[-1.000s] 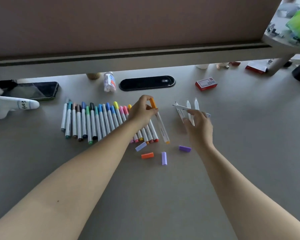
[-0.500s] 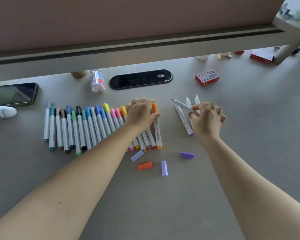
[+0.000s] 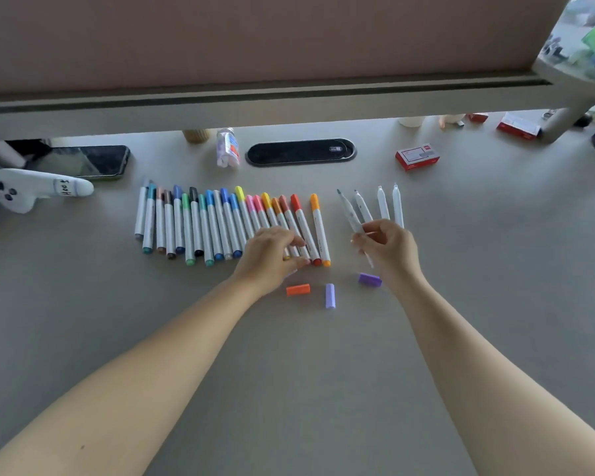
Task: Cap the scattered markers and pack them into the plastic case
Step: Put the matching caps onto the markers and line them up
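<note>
A row of several capped markers (image 3: 220, 225) lies on the grey desk, with an orange-capped marker (image 3: 319, 231) at its right end. My left hand (image 3: 272, 255) hovers over the row's lower ends, fingers loosely bent, holding nothing that I can see; a pale cap (image 3: 291, 273) peeks out under its fingertips. My right hand (image 3: 389, 249) pinches an uncapped white marker (image 3: 351, 214), tip pointing away. Three more uncapped markers (image 3: 382, 206) lie behind it. Loose on the desk are an orange cap (image 3: 298, 289), a lilac cap (image 3: 329, 295) and a purple cap (image 3: 370, 280). No plastic case is in view.
At the back stand a phone (image 3: 83, 161), a white toy (image 3: 38, 190), a small bottle (image 3: 227, 151), a black oval cable port (image 3: 299, 152) and a red box (image 3: 417, 157). A partition with an overhanging ledge (image 3: 289, 104) closes the far side.
My left hand set the orange-capped marker down at the row's right end and slid toward the near ends. My right hand picked one uncapped marker up off the desk.
</note>
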Motion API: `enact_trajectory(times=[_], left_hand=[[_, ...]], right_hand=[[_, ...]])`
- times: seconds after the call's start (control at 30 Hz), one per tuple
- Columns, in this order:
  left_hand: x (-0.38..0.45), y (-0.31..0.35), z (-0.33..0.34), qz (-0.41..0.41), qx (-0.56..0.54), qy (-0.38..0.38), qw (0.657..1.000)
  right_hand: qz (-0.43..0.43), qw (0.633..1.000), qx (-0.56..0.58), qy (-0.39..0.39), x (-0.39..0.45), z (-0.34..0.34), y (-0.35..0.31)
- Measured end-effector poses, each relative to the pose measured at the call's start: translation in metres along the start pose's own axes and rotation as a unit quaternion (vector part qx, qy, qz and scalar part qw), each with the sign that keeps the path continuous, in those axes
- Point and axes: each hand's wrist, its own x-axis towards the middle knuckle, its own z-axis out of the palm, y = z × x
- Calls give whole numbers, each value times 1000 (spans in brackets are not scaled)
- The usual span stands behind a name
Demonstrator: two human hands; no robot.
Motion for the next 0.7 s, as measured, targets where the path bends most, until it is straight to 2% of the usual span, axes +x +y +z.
enact_trajectory(times=[0.2, 0.43, 0.6, 0.7], left_hand=[[-31, -10, 7, -34, 51, 32, 998], [-37, -13, 13, -66, 77, 37, 994], [-37, -13, 13, -71, 68, 42, 994], [-37, -13, 11, -78, -4, 46, 996]], right_hand=[[25, 997, 74, -17, -24, -3, -1], [30, 998, 49, -6, -38, -2, 7], [27, 998, 51, -2, -43, -2, 12], [17, 1000, 24, -10, -44, -1, 13]])
